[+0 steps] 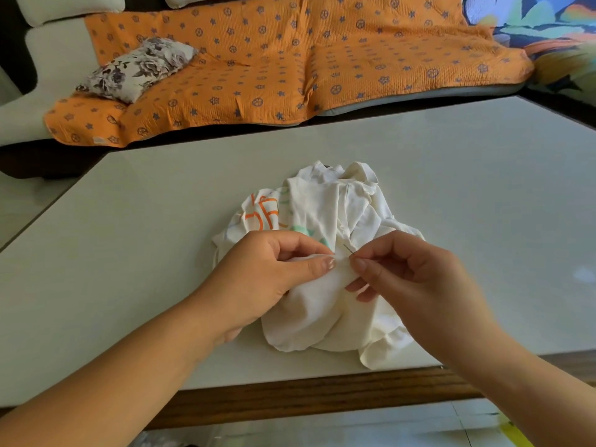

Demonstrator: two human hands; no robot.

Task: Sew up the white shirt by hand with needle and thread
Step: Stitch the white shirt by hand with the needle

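Lying crumpled on the counter, the shirt spreads beyond and beneath both hands. The left hand pinches a fold of its cloth between thumb and fingers. Just beside it, the right hand pinches the needle, whose dark tip slants up over that fold, between the two hands.

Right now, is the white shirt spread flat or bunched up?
Bunched up: the white shirt lies in crumpled folds on the table, left hand pinching a fold.
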